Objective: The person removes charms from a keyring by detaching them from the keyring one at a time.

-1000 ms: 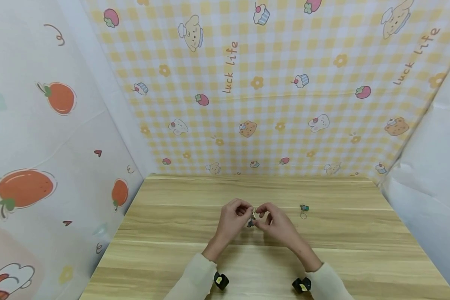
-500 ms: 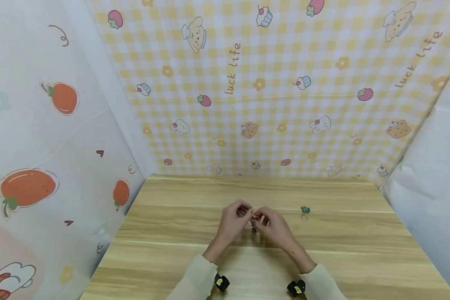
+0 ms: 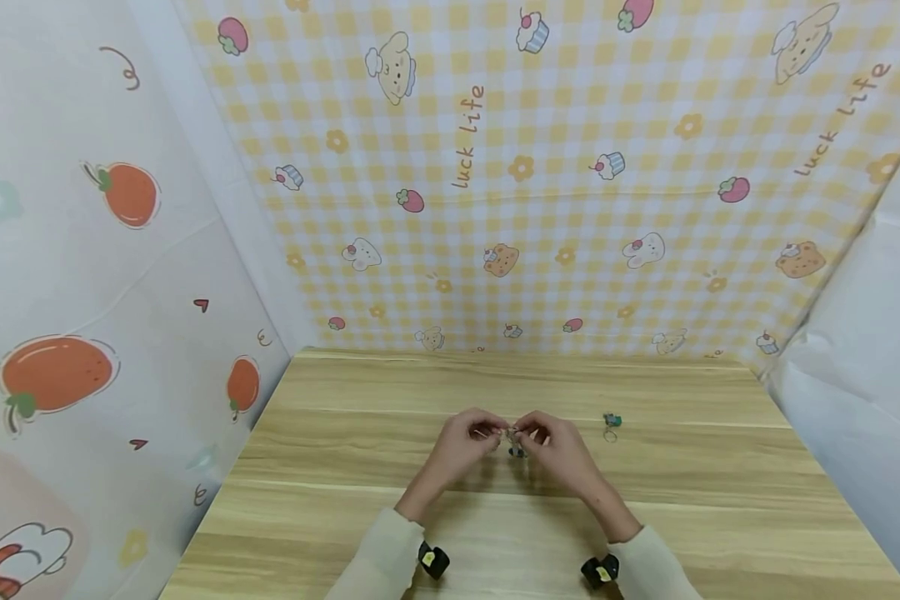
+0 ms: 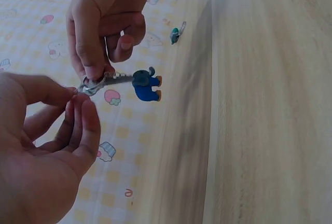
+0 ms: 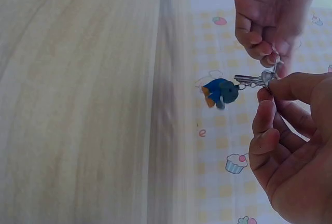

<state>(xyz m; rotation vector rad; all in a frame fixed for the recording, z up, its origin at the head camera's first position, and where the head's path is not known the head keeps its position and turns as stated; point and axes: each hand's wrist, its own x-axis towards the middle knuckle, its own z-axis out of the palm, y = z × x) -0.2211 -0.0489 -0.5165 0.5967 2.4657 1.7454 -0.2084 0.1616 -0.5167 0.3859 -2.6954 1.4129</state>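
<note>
- White wall (image 3: 52, 283) on the left, printed with orange fruit; yellow-checked backdrop (image 3: 487, 117) straight ahead; wood-grain tabletop (image 3: 300, 508) below it; white wall (image 3: 855, 350) on the right.
- Left hand (image 3: 462, 446): forearm reaching in from the lower left, cream sleeve (image 3: 378, 554), black wrist camera (image 3: 433, 560). Thumb and index together at the tips, pinching a metal ring (image 5: 276, 60); other fingers bent in toward the palm.
- Right hand (image 3: 558, 446): mirrors it from the lower right, cream sleeve (image 3: 654, 567), black wrist camera (image 3: 600, 572). Thumb and forefinger clamped on the head of a key (image 5: 249, 79); remaining fingers loosely curled.
- Key and ring lie between the two sets of fingertips, above the tabletop. Key blade points away from the fingers. Blue elephant charm (image 4: 147, 85), orange-footed, on a short chain (image 5: 251, 85) beside the blade; apart from the fingers of both hands.
- Well to the right of the hands, untouched on the wood: a green keychain (image 3: 612, 421), its ring toward the person.
- Count, left to right: two hands, one pinched ring, one key seen, one elephant, one green keychain. Exact linkage of ring and key hidden by fingertips.
</note>
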